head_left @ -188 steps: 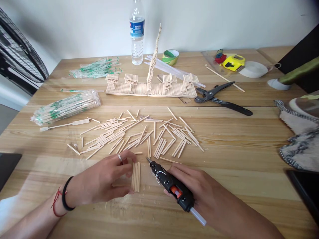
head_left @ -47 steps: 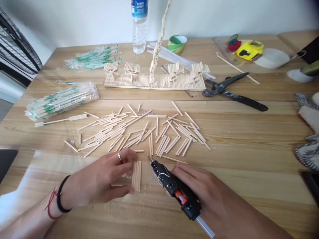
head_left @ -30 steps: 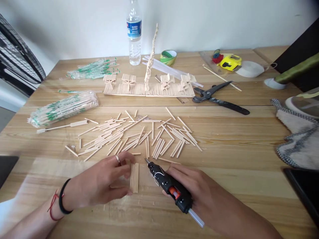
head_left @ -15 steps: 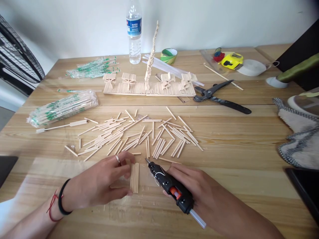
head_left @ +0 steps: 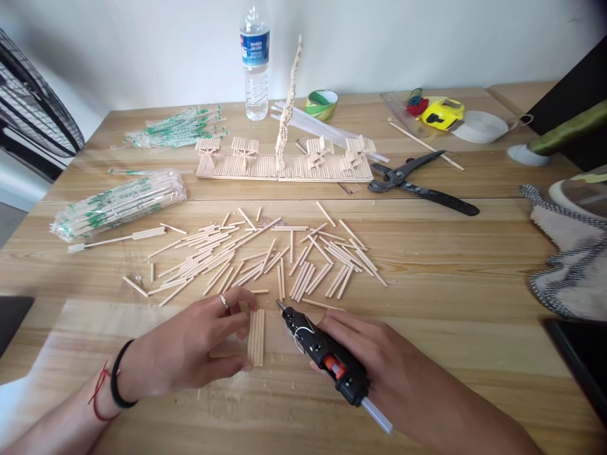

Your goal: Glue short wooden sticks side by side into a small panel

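Observation:
My right hand (head_left: pixel 356 347) is wrapped around a black hot glue gun (head_left: pixel 327 354), with a clear glue stick poking out of its back end. The gun's metal nozzle points up and left, just right of a small panel of wooden sticks (head_left: pixel 257 338) laid side by side on the table. My left hand (head_left: pixel 208 341) curls along that panel's left side, its fingers at the upper end and its thumb near the lower corner. Beyond both hands lie many loose cut wooden sticks (head_left: pixel 203 259), scattered across the wood.
Behind the sticks stands a stick-built model (head_left: pixel 263 167) with a tall curved post. Wire cutters (head_left: pixel 403 180) lie to its right. Bagged sticks (head_left: pixel 123 202) are at left, a water bottle (head_left: pixel 257 76) at the back, a yellow tape measure (head_left: pixel 442 114) at back right, and a cloth (head_left: pixel 564 265) at far right.

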`<action>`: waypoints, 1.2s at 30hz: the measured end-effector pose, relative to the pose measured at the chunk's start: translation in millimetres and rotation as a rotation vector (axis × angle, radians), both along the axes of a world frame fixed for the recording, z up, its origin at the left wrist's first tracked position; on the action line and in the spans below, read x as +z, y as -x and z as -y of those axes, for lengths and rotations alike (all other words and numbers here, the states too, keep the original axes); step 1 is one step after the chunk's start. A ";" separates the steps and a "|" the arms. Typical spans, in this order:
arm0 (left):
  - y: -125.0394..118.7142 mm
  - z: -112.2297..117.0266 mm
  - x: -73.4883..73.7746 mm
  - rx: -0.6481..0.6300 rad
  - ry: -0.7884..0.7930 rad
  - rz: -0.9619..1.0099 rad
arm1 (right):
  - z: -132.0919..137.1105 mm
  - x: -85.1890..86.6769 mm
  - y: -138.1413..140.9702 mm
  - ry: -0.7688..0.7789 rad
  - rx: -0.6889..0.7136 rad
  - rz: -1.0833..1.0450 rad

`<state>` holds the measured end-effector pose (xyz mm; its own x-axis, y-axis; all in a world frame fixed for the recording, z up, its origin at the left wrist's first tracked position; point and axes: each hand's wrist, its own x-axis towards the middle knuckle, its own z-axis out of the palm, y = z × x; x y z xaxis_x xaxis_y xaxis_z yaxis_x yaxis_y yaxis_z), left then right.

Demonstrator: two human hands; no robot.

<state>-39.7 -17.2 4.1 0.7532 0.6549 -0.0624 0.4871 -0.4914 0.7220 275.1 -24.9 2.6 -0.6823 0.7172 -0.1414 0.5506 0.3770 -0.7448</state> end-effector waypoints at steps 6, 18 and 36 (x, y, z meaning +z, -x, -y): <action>-0.8 0.2 2.7 -0.003 -0.014 -0.004 | 0.7 -0.8 0.8 -0.017 -0.007 -0.048; -5.6 -2.6 7.6 -0.009 -0.018 0.028 | 3.5 -5.3 -3.9 -0.039 -0.021 0.020; -3.7 -1.4 8.1 -0.016 0.064 -0.013 | 3.3 -0.1 -2.6 -0.060 -0.017 0.010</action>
